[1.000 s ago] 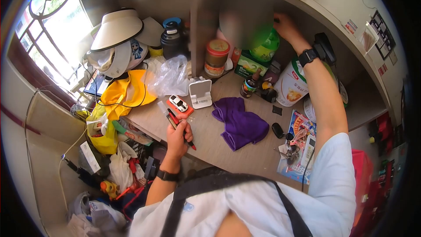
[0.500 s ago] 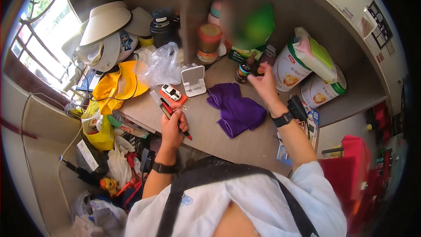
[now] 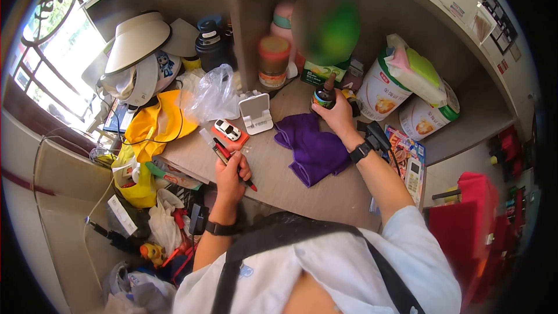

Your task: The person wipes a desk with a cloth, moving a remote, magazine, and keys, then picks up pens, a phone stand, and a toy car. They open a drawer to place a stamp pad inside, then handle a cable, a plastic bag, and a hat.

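My left hand (image 3: 231,175) is closed around a red and black marker (image 3: 221,152), whose red end sticks out below the fist. Its exact number of pieces is hard to make out. On the far side of the desk, my right hand (image 3: 337,114) has its fingers wrapped round a small dark bottle (image 3: 324,95) with a brown top and a colourful label. The bottle is upright. A crumpled purple cloth (image 3: 311,148) lies between my hands. Just beyond the left hand are a white toy car (image 3: 227,129) on a red item and a white folding stand (image 3: 256,113).
Two white cans (image 3: 383,90) with green rims stand at the right, a wipes pack on top. Jars (image 3: 273,61) and a green box (image 3: 325,72) line the back. At left are a clear plastic bag (image 3: 215,93), yellow cloth (image 3: 154,128) and visors (image 3: 136,40). A remote (image 3: 413,175) lies right.
My right hand has moved forward and left from beside the dark bottle and closed around it. My left hand still holds the marker. The view has shifted slightly.
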Motion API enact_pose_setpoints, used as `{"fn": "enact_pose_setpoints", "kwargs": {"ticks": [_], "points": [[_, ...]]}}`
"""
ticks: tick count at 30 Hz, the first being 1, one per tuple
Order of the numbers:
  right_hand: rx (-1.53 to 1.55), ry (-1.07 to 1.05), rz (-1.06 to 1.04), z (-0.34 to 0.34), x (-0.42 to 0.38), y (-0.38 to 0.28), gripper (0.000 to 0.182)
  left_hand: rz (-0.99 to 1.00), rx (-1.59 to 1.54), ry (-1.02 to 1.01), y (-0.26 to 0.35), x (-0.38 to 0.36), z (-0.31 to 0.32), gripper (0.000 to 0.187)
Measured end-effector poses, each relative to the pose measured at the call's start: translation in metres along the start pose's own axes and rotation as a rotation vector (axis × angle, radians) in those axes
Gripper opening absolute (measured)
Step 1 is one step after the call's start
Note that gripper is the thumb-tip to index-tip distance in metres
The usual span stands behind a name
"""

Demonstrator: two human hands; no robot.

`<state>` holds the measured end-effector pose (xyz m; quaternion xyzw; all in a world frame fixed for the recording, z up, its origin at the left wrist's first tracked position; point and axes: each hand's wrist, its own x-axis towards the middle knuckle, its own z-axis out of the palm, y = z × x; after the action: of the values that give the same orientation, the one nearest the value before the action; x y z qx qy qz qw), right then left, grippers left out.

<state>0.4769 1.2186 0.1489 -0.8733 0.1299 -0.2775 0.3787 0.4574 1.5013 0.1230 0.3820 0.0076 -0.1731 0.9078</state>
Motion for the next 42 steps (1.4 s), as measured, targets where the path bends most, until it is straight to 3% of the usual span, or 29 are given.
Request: {"fn": "enact_pose_setpoints", "kwargs": {"ticks": [9,25,29,31,35,37,41,42], "points": [[0.059,0.124,-0.187,-0.023,0.047,-0.059,0.049,-0.017,0.014,0.005,0.001,0.001,-0.002,0.014],[0.033,0.019,-0.296,0.022,0.124,-0.109,0.042,-0.007,-0.013,0.014,-0.002,0.002,-0.006,0.014],[-0.077,-0.101,-0.259,0.046,0.139,-0.108,0.042,-0.006,-0.017,0.016,-0.002,0.001,-0.006,0.015],[-0.010,-0.101,-0.201,0.055,0.138,-0.105,0.052,-0.009,-0.027,0.002,-0.001,0.001,-0.005,0.015],[0.055,-0.120,-0.288,0.059,0.136,-0.098,0.052,-0.011,-0.011,0.036,-0.002,0.001,-0.004,0.015],[0.134,-0.243,-0.243,0.051,0.133,-0.100,0.049,-0.008,-0.017,0.026,-0.001,0.001,-0.004,0.015],[0.279,-0.208,-0.262,0.051,0.125,-0.088,0.048,-0.001,-0.019,0.002,0.000,0.001,-0.002,0.014],[0.171,-0.088,-0.252,0.051,0.121,-0.079,0.046,0.000,-0.019,0.008,0.000,0.000,-0.003,0.014]]}}
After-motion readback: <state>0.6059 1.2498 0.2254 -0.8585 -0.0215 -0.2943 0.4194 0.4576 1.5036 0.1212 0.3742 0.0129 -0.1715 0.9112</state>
